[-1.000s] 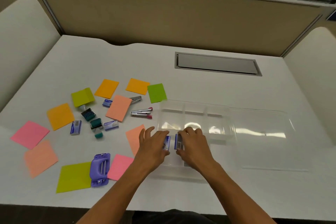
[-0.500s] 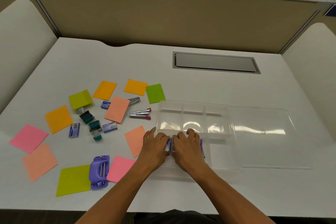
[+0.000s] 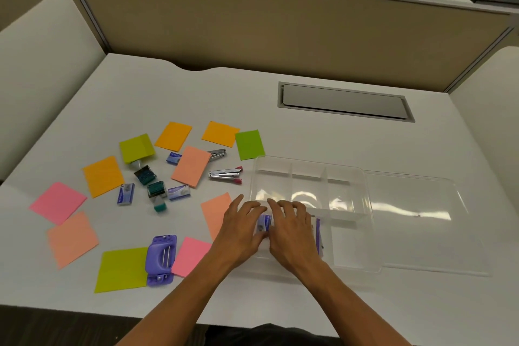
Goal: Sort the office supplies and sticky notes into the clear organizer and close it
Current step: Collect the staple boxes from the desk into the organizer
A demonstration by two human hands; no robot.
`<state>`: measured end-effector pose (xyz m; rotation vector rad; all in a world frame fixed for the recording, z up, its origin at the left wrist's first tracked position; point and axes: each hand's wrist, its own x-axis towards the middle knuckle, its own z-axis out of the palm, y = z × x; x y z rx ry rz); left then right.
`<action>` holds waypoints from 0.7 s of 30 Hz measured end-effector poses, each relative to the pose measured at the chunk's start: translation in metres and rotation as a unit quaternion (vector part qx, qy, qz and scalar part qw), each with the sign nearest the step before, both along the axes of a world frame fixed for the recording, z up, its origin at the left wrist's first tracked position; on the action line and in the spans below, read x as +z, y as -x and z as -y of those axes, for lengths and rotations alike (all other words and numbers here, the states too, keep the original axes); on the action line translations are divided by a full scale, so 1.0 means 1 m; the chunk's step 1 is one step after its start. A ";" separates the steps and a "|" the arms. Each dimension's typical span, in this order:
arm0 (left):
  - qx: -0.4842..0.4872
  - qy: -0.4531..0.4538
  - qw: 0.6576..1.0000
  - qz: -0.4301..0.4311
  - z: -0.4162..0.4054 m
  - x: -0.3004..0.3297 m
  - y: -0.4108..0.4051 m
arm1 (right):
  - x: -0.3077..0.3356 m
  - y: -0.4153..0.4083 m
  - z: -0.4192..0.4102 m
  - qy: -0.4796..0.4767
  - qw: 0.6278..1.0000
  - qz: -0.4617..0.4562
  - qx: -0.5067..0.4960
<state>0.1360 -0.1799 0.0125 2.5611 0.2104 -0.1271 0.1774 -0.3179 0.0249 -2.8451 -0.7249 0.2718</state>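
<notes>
While both hands are working in the near-left compartment of the clear organizer (image 3: pixel 348 177), the left hand (image 3: pixel 241 229) and the right hand (image 3: pixel 292 230) are pressing a small blue staple box (image 3: pixel 264 223) between them, fingers lying fairly straight over it rather than curling round. A second blue box edge (image 3: pixel 318 236) is showing just right of the right hand, inside the same tray. The organizer is sitting on the worktop (image 3: pixel 280 109) with its lid (image 3: pixel 421 219) lying open to the right; it is looking light, stiff and slippery, so it is probably best steadied by its rim. The staple boxes are likely being small, rigid and easy to pinch by their long sides. The sticky notes (image 3: pixel 191 166) are thin and limp, best lifted at a corner. Waiting on the left, I am counting twelve notes, three loose staple boxes (image 3: pixel 125 194), two metal staple removers (image 3: pixel 226 175), a purple hole punch (image 3: pixel 161 260) and some teal stamps (image 3: pixel 156 189), perhaps three.
</notes>
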 end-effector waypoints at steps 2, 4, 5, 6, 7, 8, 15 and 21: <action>0.014 0.015 0.999 0.030 -0.007 0.003 0.006 | -0.002 0.001 -0.008 -0.029 1.000 0.004 0.007; 0.025 0.028 0.997 0.063 -0.016 0.007 0.012 | 0.002 0.002 -0.017 -0.059 0.998 0.013 0.028; 0.029 0.026 0.996 0.081 -0.021 0.010 0.016 | 0.005 0.002 -0.023 -0.074 0.996 0.020 0.038; 0.034 0.019 0.995 0.095 -0.026 0.011 0.019 | 0.008 0.002 -0.028 -0.085 0.995 0.025 0.049; 0.040 0.010 0.994 0.104 -0.034 0.012 0.023 | 0.010 0.002 -0.035 -0.090 0.993 0.025 0.066; 0.050 0.002 0.993 0.108 -0.043 0.012 0.026 | 0.013 0.002 -0.041 -0.091 0.992 0.023 0.085; 0.162 -0.003 0.981 0.109 -0.113 0.001 0.048 | 0.022 0.000 -0.095 -0.094 0.978 -0.043 0.181; 0.272 0.046 0.958 0.080 -0.169 -0.011 0.060 | 0.015 -0.008 -0.140 -0.070 0.965 -0.097 0.233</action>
